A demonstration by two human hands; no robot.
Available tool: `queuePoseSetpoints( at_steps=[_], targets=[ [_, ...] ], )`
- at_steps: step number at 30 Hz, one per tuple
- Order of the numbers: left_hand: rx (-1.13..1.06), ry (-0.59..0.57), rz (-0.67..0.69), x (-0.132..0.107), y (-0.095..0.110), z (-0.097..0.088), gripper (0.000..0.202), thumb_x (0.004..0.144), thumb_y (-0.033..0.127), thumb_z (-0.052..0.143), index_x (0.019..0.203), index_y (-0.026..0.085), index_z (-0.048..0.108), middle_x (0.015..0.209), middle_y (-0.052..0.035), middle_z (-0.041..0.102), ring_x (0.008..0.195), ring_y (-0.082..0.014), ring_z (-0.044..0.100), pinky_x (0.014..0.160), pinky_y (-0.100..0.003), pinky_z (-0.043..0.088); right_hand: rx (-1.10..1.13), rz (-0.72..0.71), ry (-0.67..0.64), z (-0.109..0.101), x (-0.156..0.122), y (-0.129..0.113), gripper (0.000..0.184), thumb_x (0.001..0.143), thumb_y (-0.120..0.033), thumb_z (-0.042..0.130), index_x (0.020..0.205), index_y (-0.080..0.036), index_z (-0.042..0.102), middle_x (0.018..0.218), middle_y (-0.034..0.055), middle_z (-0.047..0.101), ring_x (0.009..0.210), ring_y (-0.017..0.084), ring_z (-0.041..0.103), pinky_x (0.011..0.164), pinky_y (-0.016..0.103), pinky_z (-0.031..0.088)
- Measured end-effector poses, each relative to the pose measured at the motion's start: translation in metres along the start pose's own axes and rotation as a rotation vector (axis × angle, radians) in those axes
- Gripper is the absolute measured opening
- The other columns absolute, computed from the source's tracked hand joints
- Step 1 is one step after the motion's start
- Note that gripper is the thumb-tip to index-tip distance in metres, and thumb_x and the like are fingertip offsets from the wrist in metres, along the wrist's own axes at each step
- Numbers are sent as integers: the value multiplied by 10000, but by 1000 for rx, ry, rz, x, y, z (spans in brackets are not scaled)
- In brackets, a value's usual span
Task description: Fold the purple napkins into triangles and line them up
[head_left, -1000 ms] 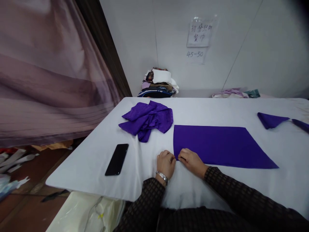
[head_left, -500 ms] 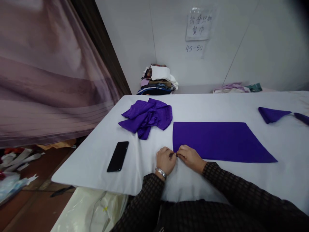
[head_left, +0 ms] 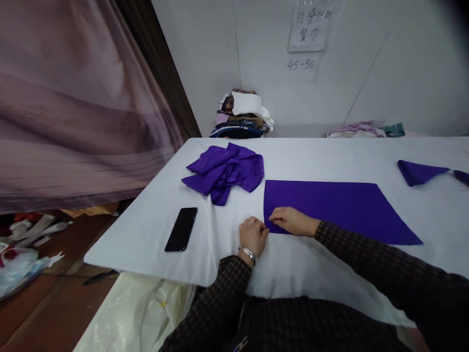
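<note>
Handwritten wall sheet [head_left: 308, 30]: "折叠…餐巾", partly unclear; slip [head_left: 302, 70] below: "45-50".

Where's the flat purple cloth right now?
In the head view, the flat purple cloth lies right of centre on the white table, with its near-left corner at the left hand.

There are 1 left hand [head_left: 253, 235], 1 right hand [head_left: 292, 221], 1 bracelet [head_left: 247, 254], 1 phone [head_left: 181, 229], 1 table [head_left: 142, 239] and 1 curtain [head_left: 80, 107]. Purple fabric makes 1 flat cloth [head_left: 339, 208], 1 crumpled heap [head_left: 227, 168], its cloths uncountable, and 2 small pieces [head_left: 421, 173]. Beyond are 1 stack of folded fabrics [head_left: 245, 117], 1 low pile [head_left: 361, 131] and 2 notices [head_left: 308, 30].
</note>
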State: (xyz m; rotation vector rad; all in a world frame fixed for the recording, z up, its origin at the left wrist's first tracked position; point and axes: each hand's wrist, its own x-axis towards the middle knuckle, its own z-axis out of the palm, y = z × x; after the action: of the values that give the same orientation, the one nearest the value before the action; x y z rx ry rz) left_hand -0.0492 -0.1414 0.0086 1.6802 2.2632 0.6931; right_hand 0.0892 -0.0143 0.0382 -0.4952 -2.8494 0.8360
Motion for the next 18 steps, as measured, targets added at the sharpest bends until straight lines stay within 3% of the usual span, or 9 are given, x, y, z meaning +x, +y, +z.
queuePoseSetpoints(
  at_steps=[4,7,13,18],
  targets=[
    [-24,14,-11,0,-1,1,50,735,251,681,741,224,639,866,-6,604,885,-178,522,783,-333,331,-176,112,104,-36,38,27,288,858,-150,456,1030,-175,685,1046,80,678,948,181,607,855,274,430],
    [-42,7,-28,1,0,1,84,722,240,690,786,226,637,880,-7,612,900,-184,527,791,-335,332,-317,194,30,-50,68,43,330,856,-151,438,1094,-190,663,1092,65,678,982,187,610,861,268,428],
    [-73,2,-29,0,1,0,101,721,219,685,806,227,631,888,-3,621,905,-182,532,796,-335,328,-555,154,-154,-52,102,57,369,827,-155,453,1134,-222,647,1165,77,637,1018,213,596,804,274,441],
    [-94,-3,-18,0,0,1,84,730,208,671,802,236,639,884,1,623,896,-176,534,801,-341,319,-578,129,-190,-52,112,63,352,789,-129,479,1067,-231,670,1124,72,649,1011,212,594,774,268,441]
  ],
)
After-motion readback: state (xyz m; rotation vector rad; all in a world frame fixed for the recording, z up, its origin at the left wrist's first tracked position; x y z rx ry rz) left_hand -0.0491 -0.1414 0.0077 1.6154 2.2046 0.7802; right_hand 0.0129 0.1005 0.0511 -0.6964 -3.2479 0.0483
